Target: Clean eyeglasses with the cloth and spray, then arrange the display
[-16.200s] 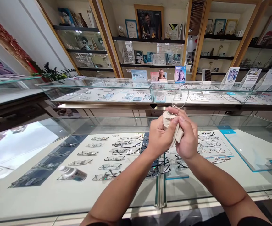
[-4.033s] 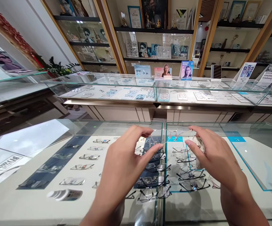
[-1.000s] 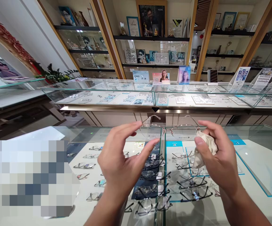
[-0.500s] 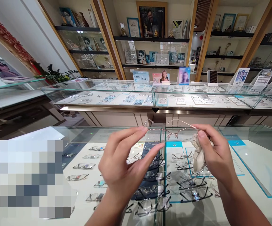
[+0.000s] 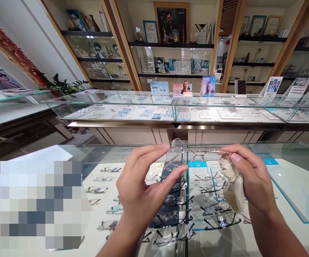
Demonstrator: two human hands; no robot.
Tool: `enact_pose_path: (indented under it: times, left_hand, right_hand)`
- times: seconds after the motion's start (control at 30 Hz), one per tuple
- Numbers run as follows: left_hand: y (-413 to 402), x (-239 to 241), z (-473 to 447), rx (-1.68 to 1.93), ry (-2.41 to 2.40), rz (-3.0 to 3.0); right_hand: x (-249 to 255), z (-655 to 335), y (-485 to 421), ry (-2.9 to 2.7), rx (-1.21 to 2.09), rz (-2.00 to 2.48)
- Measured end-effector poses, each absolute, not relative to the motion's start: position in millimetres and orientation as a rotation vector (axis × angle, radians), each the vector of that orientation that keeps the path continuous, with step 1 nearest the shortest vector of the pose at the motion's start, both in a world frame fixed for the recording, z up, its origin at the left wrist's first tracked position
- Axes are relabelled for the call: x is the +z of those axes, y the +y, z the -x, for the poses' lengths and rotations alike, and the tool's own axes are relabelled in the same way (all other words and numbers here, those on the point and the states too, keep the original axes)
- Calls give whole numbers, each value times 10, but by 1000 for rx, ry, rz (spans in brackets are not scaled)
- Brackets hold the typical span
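Note:
A thin metal-framed pair of eyeglasses (image 5: pixel 198 156) is held up over the glass counter, its bridge between my two hands. My left hand (image 5: pixel 143 175) spans its left lens, fingertips at the upper rim and thumb at the lower. Pinched at the right end of the frame are the thumb and fingers of my right hand (image 5: pixel 256 178). A beige cleaning cloth (image 5: pixel 234 192) hangs bunched from that same hand. Below, rows of spectacle frames (image 5: pixel 222 220) lie in the case.
The glass display case (image 5: pixel 299 178) fills the foreground. Across the aisle stands another glass showcase (image 5: pixel 133 113) with frames and advertising cards (image 5: pixel 159 88). Wooden shelving (image 5: pixel 170 44) lines the back. A blurred pale object (image 5: pixel 36 200) is at left.
The eyeglasses have tilted and shifted slightly right. My right hand has moved right and a little down, with more of the cloth now hanging out. My left hand has shifted slightly right.

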State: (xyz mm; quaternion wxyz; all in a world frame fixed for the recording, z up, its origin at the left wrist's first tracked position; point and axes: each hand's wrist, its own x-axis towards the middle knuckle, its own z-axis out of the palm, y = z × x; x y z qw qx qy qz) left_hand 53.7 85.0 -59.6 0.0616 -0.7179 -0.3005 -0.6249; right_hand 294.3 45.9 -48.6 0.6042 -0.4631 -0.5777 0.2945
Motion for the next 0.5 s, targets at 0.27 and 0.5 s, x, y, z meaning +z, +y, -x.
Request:
enact_pose_path:
  times: [0.27,0.5]
  left_hand:
    - [836,-610,-575,-2118,-951,2170]
    - [832,-591,-636,-2467,-1029,2219]
  right_hand:
    - [-460,-2936,503,-1406,639,1123]
    - [-419,-2917,535,-1445,535,1116]
